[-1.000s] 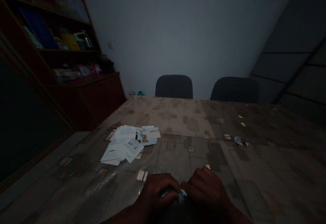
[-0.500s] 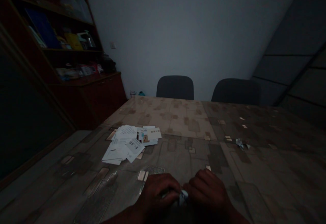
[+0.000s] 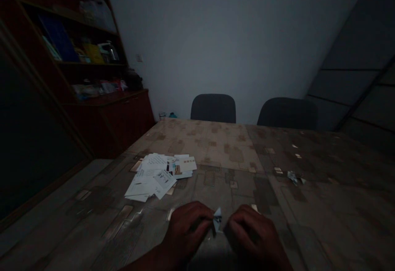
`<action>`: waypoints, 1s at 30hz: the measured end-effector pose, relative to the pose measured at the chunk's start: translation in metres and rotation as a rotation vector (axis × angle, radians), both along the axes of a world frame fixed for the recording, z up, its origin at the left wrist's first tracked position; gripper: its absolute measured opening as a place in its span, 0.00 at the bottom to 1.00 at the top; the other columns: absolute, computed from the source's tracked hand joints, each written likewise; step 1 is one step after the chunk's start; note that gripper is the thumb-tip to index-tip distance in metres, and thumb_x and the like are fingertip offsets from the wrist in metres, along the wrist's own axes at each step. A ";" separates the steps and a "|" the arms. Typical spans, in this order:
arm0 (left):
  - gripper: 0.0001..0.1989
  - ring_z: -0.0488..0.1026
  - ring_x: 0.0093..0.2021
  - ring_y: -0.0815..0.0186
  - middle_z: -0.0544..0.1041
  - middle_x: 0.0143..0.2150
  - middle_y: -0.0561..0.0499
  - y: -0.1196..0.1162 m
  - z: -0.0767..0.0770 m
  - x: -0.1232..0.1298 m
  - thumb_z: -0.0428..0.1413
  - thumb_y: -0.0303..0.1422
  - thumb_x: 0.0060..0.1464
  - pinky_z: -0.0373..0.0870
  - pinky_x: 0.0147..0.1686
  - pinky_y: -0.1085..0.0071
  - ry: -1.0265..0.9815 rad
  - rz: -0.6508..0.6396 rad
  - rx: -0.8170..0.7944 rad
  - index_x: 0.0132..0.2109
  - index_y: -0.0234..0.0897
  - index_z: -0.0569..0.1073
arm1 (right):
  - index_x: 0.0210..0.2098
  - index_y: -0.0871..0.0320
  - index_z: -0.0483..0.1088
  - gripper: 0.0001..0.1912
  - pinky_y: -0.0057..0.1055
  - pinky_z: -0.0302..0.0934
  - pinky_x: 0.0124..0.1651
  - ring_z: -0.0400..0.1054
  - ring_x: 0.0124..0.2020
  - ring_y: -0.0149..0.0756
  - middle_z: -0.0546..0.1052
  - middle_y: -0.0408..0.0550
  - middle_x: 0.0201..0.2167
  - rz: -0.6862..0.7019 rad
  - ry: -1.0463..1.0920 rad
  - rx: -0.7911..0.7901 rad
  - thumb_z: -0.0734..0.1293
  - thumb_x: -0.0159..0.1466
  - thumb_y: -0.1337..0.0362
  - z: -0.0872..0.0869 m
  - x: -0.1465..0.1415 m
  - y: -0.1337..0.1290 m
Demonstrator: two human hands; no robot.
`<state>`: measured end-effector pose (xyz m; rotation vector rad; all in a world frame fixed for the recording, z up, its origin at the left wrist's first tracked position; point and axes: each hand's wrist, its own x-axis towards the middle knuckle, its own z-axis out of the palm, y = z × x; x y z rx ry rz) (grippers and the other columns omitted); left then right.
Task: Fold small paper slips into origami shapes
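we've got the table (image 3: pixel 228 156) with a pile (image 3: pixel 157 176) of papers on it, spread flat, none visibly folded. our left hand (image 3: pixel 189 228) is pinched tight; our right hand (image 3: pixel 254 232) is curled, too dark to tell if it's gripping anything. off to the right lies a crumpled bit (image 3: pixel 294 177), maybe finished. smallest is the scrap (image 3: pixel 217 220), between our left thumb and finger: looks folded to a point, so we'd guess partway, folds left unclear.
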<state>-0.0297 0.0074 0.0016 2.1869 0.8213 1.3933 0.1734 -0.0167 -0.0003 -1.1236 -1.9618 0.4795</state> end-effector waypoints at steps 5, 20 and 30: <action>0.08 0.76 0.30 0.67 0.80 0.31 0.48 0.003 0.000 -0.003 0.50 0.28 0.64 0.71 0.32 0.76 0.046 -0.080 0.179 0.41 0.36 0.75 | 0.25 0.60 0.73 0.13 0.25 0.54 0.27 0.62 0.24 0.32 0.69 0.42 0.20 -0.096 0.288 -0.471 0.64 0.59 0.59 -0.007 -0.018 -0.007; 0.06 0.77 0.28 0.69 0.81 0.29 0.50 -0.002 0.003 0.004 0.54 0.26 0.60 0.71 0.30 0.79 0.019 -0.007 0.143 0.37 0.36 0.75 | 0.26 0.61 0.74 0.10 0.24 0.50 0.25 0.55 0.20 0.27 0.65 0.38 0.18 -0.156 0.518 -0.593 0.69 0.55 0.59 -0.011 -0.029 -0.010; 0.05 0.77 0.23 0.71 0.80 0.24 0.54 -0.004 0.002 0.009 0.60 0.25 0.51 0.70 0.26 0.81 -0.061 0.075 -0.133 0.28 0.36 0.77 | 0.29 0.58 0.72 0.06 0.27 0.60 0.33 0.69 0.29 0.33 0.74 0.44 0.25 -0.007 0.057 0.131 0.66 0.63 0.70 0.002 -0.013 -0.004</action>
